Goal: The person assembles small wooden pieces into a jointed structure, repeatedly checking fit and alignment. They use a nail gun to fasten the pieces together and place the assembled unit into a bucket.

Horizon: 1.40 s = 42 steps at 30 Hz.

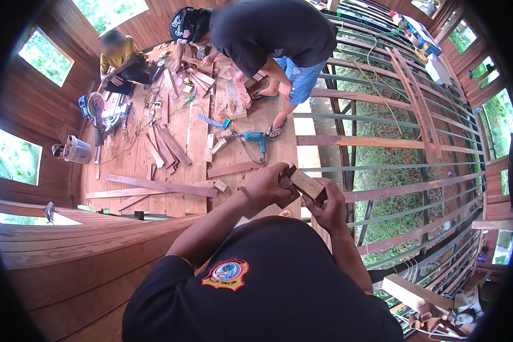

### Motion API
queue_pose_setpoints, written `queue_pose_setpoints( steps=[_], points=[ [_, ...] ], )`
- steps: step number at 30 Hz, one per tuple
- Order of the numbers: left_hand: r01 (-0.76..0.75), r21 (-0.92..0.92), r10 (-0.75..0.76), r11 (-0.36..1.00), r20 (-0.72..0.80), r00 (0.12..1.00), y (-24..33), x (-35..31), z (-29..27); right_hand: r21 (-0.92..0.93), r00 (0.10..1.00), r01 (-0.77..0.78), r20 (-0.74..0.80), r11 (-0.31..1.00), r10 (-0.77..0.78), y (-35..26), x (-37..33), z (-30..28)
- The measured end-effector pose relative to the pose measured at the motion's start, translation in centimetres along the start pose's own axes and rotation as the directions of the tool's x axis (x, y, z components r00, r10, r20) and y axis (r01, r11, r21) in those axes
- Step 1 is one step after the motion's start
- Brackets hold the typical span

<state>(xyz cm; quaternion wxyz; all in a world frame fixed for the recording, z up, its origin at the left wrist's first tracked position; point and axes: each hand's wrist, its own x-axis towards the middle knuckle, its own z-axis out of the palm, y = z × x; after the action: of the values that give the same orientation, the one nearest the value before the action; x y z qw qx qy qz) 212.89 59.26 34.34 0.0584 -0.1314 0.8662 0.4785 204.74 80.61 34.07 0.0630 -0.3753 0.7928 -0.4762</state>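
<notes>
In front of my chest, my left hand point(267, 187) and my right hand point(328, 208) are close together. My right hand is closed around a short, light-brown wooden block point(308, 184), its cut end facing right. A darker piece of wood point(287, 196) is gripped in my left hand, right against the block. Where the two pieces meet is partly hidden by my fingers. A bracelet circles my left wrist. Just beyond my hands a blue power drill point(254, 137) lies on the plank floor.
A person in a dark shirt point(273, 28) bends over boards ahead; another in yellow point(119, 54) crouches at far left near a miter saw point(105, 111). Wood strips point(171, 145) litter the planks point(196, 125). At right, open joists point(382, 142) show grass below. A bucket point(77, 149) stands left.
</notes>
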Motion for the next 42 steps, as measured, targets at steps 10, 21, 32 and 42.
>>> queue_pose_setpoints(
  steps=[10, 21, 32, 42],
  points=[
    [-0.062, -0.113, 0.052, 0.992, -0.096, 0.994, 0.9, -1.2, 0.9, -0.046, 0.997, 0.074, -0.008, 0.996, -0.074, 0.1, 0.0, 0.8],
    [-0.050, -0.030, 0.052, 0.998, 0.079, 0.996, 0.8, -0.7, -0.7, -0.092, 0.995, 0.097, 0.009, 0.991, -0.096, 0.0, 1.1, 1.6],
    [-0.095, -0.347, 0.079, 0.933, -0.060, 0.995, -2.5, 0.0, -0.4, 0.170, 0.999, 0.028, -0.032, 0.985, -0.023, 0.3, 0.9, 2.8],
    [-0.245, -0.735, 0.060, 0.633, -0.270, 0.961, -3.7, 0.3, -2.5, 0.415, 0.982, -0.184, 0.108, 0.891, 0.153, 0.9, 1.7, 2.9]
  ],
)
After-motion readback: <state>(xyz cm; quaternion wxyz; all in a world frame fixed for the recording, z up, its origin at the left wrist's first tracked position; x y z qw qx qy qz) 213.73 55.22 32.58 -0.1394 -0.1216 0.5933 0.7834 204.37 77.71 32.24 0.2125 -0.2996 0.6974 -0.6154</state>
